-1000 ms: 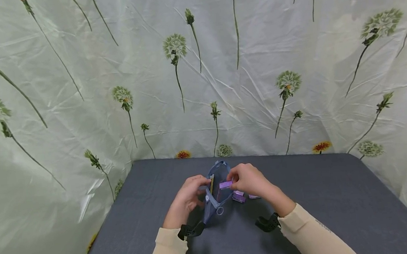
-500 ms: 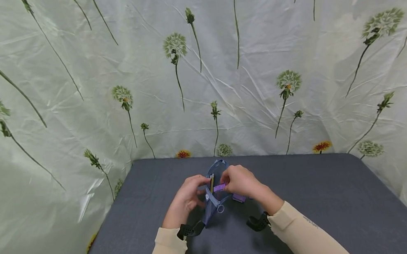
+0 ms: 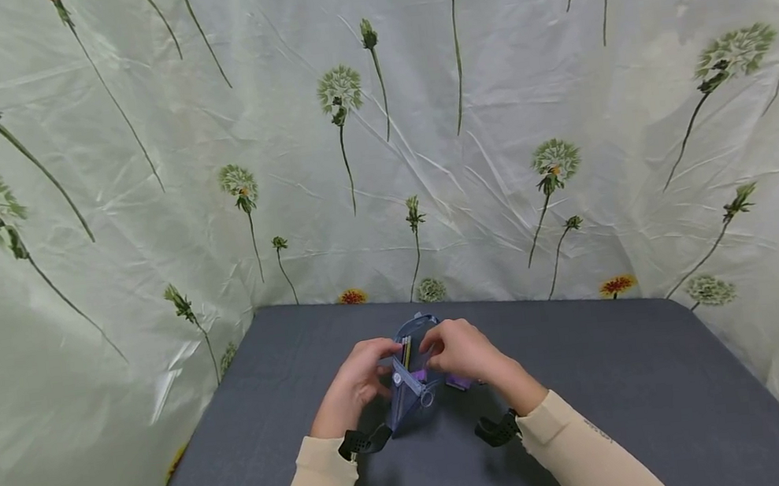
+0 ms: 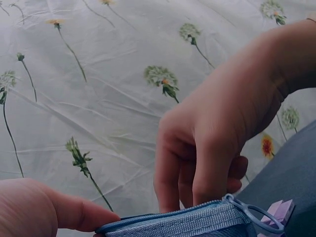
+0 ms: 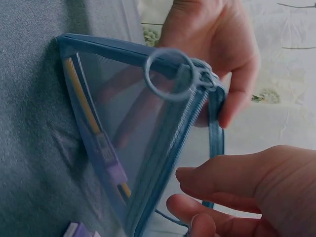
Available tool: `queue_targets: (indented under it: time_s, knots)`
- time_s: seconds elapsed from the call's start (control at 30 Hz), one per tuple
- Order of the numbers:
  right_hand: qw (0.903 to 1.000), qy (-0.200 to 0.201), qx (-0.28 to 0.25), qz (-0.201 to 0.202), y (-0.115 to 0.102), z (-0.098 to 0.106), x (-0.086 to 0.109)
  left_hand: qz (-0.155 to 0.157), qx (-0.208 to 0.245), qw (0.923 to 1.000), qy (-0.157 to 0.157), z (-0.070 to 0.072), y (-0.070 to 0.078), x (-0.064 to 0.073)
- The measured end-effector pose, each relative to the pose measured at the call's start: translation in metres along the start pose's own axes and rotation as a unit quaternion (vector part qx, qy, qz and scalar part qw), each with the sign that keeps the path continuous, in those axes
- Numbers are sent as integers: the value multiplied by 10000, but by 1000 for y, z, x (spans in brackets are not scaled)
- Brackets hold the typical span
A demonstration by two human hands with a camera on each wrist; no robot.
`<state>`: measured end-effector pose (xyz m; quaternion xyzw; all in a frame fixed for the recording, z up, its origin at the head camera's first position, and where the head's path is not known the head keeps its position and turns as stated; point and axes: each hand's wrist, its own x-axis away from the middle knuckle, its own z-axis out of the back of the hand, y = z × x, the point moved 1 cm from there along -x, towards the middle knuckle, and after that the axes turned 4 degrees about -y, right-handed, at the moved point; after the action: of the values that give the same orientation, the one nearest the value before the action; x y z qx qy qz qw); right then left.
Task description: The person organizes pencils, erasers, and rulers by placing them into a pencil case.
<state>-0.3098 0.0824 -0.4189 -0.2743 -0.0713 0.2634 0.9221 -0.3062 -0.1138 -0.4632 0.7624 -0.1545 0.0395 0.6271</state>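
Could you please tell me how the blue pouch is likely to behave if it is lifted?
The blue pouch will probably flex, since its see-through sides look thin. It seems light for its size, with a slim yellow stick and a small purple block showing inside. Those contents may slide when it tilts.

The mesh pouch [image 3: 406, 401] gapes upward, and its unzipped mouth leaves a way in from above, though the right hand [image 3: 459, 349] takes up the right side of that gap. The left hand [image 3: 360, 373] grips the left rim, barring entry there. Inside, pencils [image 3: 406, 350] and a purple box [image 5: 106, 158] narrow the room. The zipper ring [image 3: 427, 399] juts at the near end. Another purple box [image 3: 458, 382] blocks the tabletop just right; wide tabletop [image 3: 589, 380] stretches farther right, up to the far curtain [image 3: 477, 257].
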Motion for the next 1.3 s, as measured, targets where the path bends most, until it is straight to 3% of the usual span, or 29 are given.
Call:
queue_targets:
  time_s: [0.67,0.9,1.3]
  knots:
    - [9975,514,-370,-309,18,25,29,-13,44,9999,-131,1,-1,2]
    - [9956,705,-352,-498,35,23,38,33,-67,9998,-178,3,1,3]
    - [9944,590,-204,-854,67,14,47,64,-75,9998,-143,4,0,1]
